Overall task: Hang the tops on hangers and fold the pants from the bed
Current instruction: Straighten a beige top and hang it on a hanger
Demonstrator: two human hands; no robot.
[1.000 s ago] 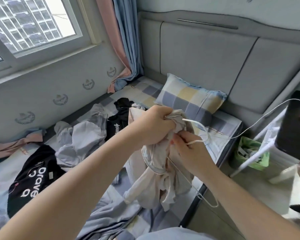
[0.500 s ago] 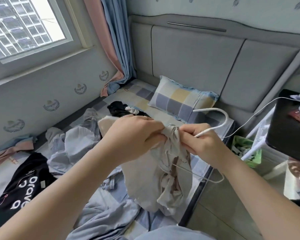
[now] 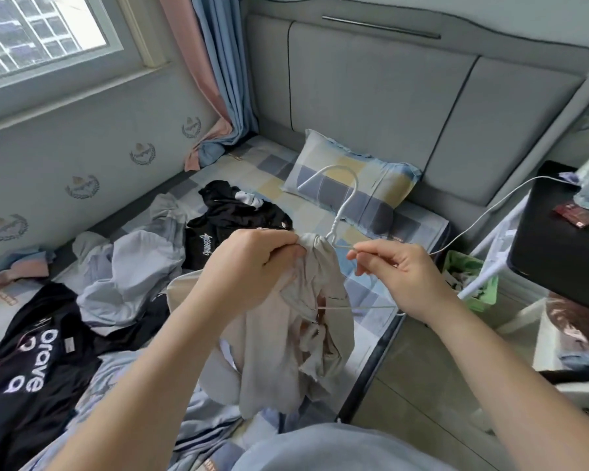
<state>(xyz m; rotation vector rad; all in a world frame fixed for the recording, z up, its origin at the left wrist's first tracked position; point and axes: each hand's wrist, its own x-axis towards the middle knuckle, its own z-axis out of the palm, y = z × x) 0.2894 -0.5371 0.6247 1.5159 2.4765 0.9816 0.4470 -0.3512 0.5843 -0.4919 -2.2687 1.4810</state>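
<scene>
A person stands at the side of the bed [image 3: 272, 175] and holds a beige top [image 3: 279, 355] up over its near edge, with a white wire hanger [image 3: 335, 223] partly threaded into it. The left hand [image 3: 252, 266] has its grip curled tight round the bunched neck of the top, right at the foot of the hanger's hook, and the cloth hangs down from that fist in loose folds. The right hand [image 3: 398, 280] has its grip pinching the hanger's bare shoulder wire between thumb and forefinger, just beside the neck of the top; the lower bar of the hanger runs from inside the cloth out to that hand's wrist. The hook stands upright above both hands, in front of a checked pillow [image 3: 364, 195] that lies against the grey padded headboard [image 3: 371, 96]. More clothes lie on the bed to the left: a black T-shirt [image 3: 31, 355] with white lettering nearest, a crumpled pale grey-blue garment [image 3: 133, 266] beside it, and a black garment [image 3: 232, 222] with small script farther back. On the right, a white cable [image 3: 490, 207] runs up to a dark worktop [image 3: 558, 260], and a green basket [image 3: 473, 283] sits on the floor between bed and worktop.
</scene>
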